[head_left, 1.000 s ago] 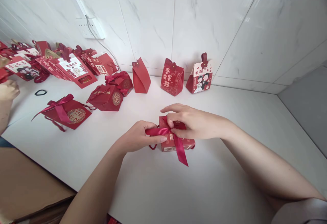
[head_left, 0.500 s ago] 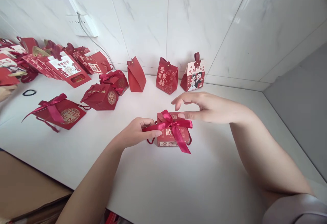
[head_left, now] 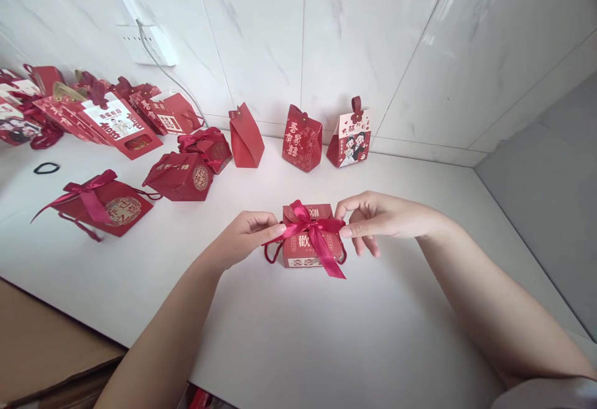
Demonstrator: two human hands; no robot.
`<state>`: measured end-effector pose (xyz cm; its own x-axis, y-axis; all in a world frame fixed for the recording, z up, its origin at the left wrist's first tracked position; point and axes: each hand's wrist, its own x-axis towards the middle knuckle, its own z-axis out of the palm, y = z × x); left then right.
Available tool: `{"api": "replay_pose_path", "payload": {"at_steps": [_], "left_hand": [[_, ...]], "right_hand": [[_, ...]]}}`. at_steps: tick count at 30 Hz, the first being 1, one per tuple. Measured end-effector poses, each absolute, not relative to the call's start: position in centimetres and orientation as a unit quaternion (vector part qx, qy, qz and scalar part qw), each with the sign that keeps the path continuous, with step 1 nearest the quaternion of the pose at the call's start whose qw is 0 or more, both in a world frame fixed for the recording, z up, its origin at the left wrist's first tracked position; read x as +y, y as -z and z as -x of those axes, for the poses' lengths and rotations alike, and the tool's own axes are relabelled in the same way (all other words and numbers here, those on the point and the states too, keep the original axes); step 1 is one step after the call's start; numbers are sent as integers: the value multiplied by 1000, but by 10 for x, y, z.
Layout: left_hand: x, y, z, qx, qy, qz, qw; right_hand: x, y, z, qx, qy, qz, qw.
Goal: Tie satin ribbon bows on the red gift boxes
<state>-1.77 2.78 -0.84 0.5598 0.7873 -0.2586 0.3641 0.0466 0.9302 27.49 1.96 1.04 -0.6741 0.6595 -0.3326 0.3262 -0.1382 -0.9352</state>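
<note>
A small red gift box (head_left: pixel 301 253) with gold and white lettering and dark red cord handles sits on the white table in front of me. Across its top lies a shiny crimson ribbon (head_left: pixel 317 229) tied in a bow, one tail hanging down the front. My left hand (head_left: pixel 249 238) pinches the bow's left side between thumb and finger. At the right, thumb and forefinger of my right hand (head_left: pixel 373 219) close on the bow's right loop, the other fingers curled loosely beneath.
Red gift boxes (head_left: pixel 180 176) stand at the left, one with a ribbon bow (head_left: pixel 93 194). Three upright boxes (head_left: pixel 303 138) line the tiled wall. Many gift bags (head_left: pixel 116 123) crowd the far left, near a black loop (head_left: pixel 46 168). A cable (head_left: pixel 163 64) hangs from a wall socket.
My right hand has come down from above the box to the bow's right loop and pinched it. My left hand keeps its pinch on the left side. The other person's hand has left view.
</note>
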Motion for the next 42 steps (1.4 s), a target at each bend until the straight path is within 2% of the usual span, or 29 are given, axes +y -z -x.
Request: {"api": "replay_pose_path", "payload": {"at_steps": [12,21,29,35,42], "left_hand": [[31,8,20,404,-213,-676,579],[34,8,24,404,-179,-683,581],[34,6,28,401,-155,-665,610],[34,7,26,404,-138,-662,616],[32,4,31,350,7,-728,589]], "right_hand": [[29,0,-272,-646,-659,357,143],[29,3,-271,-646,-654,368,141],[28,11,-265,-665,-614,368,211],[29,16,-264,-660,-624,359,213],[28,17,-262,-678,-602,354,229]]}}
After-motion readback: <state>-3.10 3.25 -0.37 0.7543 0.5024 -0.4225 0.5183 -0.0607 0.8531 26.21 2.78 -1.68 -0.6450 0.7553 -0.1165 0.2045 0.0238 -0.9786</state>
